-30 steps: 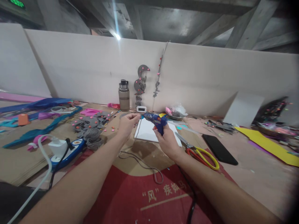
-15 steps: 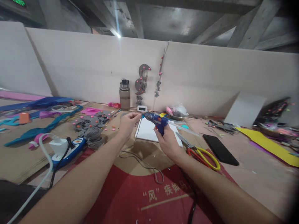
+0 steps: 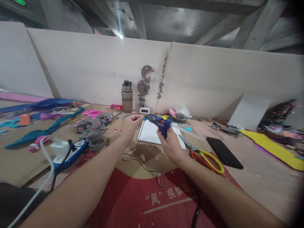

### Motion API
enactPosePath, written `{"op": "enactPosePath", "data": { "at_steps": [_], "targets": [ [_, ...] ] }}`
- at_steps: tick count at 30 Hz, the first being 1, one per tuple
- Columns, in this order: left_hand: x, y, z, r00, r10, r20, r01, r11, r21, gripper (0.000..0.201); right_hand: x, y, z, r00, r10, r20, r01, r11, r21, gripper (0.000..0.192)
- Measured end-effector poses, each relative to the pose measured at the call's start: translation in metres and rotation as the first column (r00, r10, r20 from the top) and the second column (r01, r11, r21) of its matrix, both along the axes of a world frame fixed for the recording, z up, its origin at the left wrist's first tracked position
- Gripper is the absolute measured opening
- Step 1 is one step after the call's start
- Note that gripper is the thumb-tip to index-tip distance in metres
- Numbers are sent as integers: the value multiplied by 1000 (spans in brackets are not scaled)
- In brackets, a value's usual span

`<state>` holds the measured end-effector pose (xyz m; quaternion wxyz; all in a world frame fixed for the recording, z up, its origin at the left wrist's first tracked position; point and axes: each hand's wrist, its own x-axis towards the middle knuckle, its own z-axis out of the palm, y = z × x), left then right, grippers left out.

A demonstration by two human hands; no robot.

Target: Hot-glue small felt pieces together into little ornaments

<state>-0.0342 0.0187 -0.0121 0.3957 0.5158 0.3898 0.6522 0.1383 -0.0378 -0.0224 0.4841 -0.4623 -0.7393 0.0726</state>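
Observation:
My right hand point(image 3: 173, 144) is wrapped round the handle of a blue hot glue gun point(image 3: 163, 125), a clear glue stick point(image 3: 187, 131) jutting from its rear. The nozzle points left, close to the fingertips of my left hand point(image 3: 130, 126). Those fingers are pinched together on a thin grey cord point(image 3: 140, 129) that hangs from them. Its loose length point(image 3: 144, 167) lies looped on the cardboard below. Beneath the glue gun is a white board point(image 3: 152, 133). What else my left fingers may hold is too small to make out.
Scissors point(image 3: 204, 158) and a black phone point(image 3: 224, 152) lie right of my right hand. On the left are a power strip point(image 3: 79, 148) and grey felt pieces with cord point(image 3: 93, 126). A bottle point(image 3: 127, 98) and small clock point(image 3: 144, 110) stand by the white partition point(image 3: 201, 76).

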Motion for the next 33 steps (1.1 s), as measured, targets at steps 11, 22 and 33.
{"op": "enactPosePath", "data": {
  "at_steps": [11, 22, 33],
  "targets": [
    [-1, 0, 0, 1000, 11, -11, -10, 1000, 15, 33, 0, 0, -1, 1000, -20, -3, 20, 1000, -15, 25],
    [0, -3, 2, 1000, 20, -8, -20, 1000, -7, 33, -1, 0, 0, 1000, -18, -15, 17, 1000, -17, 24],
    [-2, 2, -2, 999, 43, -17, -43, 998, 38, 33, 0, 1, -2, 999, -39, -17, 39, 999, -26, 25]
  ]
}}
